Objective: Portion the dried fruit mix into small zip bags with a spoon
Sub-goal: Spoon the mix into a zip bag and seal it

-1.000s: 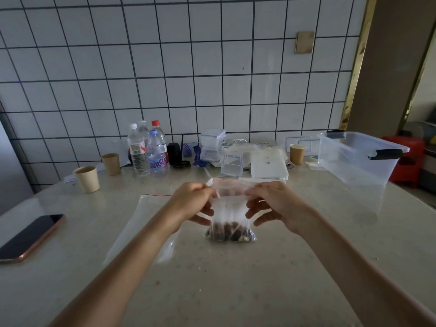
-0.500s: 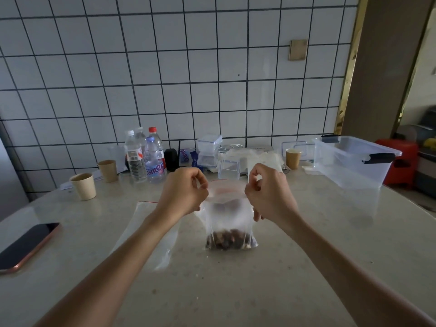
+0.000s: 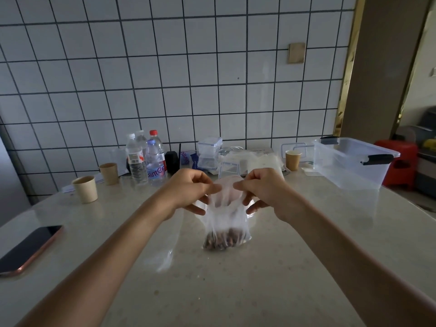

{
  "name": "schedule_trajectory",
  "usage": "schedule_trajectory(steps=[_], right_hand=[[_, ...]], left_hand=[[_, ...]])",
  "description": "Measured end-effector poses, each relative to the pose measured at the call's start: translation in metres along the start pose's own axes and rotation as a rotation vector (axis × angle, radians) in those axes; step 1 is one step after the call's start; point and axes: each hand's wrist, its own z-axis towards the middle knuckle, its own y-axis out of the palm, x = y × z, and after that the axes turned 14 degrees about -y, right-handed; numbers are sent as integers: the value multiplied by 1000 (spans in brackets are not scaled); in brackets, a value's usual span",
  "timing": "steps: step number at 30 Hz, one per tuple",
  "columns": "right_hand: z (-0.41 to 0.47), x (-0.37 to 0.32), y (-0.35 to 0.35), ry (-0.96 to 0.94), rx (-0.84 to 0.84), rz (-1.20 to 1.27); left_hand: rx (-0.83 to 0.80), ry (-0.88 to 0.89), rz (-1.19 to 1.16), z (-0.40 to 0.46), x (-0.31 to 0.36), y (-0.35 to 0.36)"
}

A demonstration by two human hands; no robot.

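Observation:
A small clear zip bag (image 3: 227, 220) stands upright on the table with a heap of brown dried fruit mix (image 3: 224, 240) at its bottom. My left hand (image 3: 188, 190) pinches the bag's top edge on the left side. My right hand (image 3: 262, 190) pinches the same top edge on the right, and the two thumbs nearly meet over the bag's mouth. Beneath my left forearm another clear zip bag (image 3: 168, 251) lies flat on the table. No spoon is in view.
A phone (image 3: 26, 249) lies at the left edge. Two paper cups (image 3: 85, 188), water bottles (image 3: 146, 159), small clear boxes (image 3: 210, 153) and a stack of bags (image 3: 259, 161) line the tiled wall. A large clear tub (image 3: 351, 161) and third cup (image 3: 293, 159) stand back right.
My hands have come closer together along the bag's top edge, narrowing its mouth. The bag has bunched and stands taller. The camera has tilted up a little.

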Motion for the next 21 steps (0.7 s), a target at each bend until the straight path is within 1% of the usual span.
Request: schedule_trajectory(steps=[3, 5, 7, 9, 11, 13, 14, 15, 17, 19, 21], right_hand=[[-5, -1, -2, -119, 4, -37], [-7, -2, -3, -261, 11, -152], [-7, -4, -3, -405, 24, -312], [-5, -7, -4, -503, 18, -456], [-4, -8, -8, -487, -19, -460], [-4, -8, -13, -454, -52, -396], [-4, -7, -16, -475, -55, -401], [-6, -7, -19, -516, -51, -425], [-12, -6, -23, -625, -64, -451], [-19, -3, -25, -749, -162, -452], [-21, 0, -24, -814, -266, -572]], left_hand=[[153, 102, 59, 2, -2, 1], [254, 189, 146, 4, -2, 1], [342, 278, 291, 7, -2, 0], [398, 349, 438, 8, 0, -2], [397, 413, 539, 6, 2, -5], [334, 512, 536, 1, 1, -11], [304, 571, 530, -3, 0, -13], [275, 616, 551, -8, -2, -16], [211, 641, 661, -15, -10, -19], [209, 627, 801, -17, -20, -23], [248, 638, 897, -10, -30, -23]])
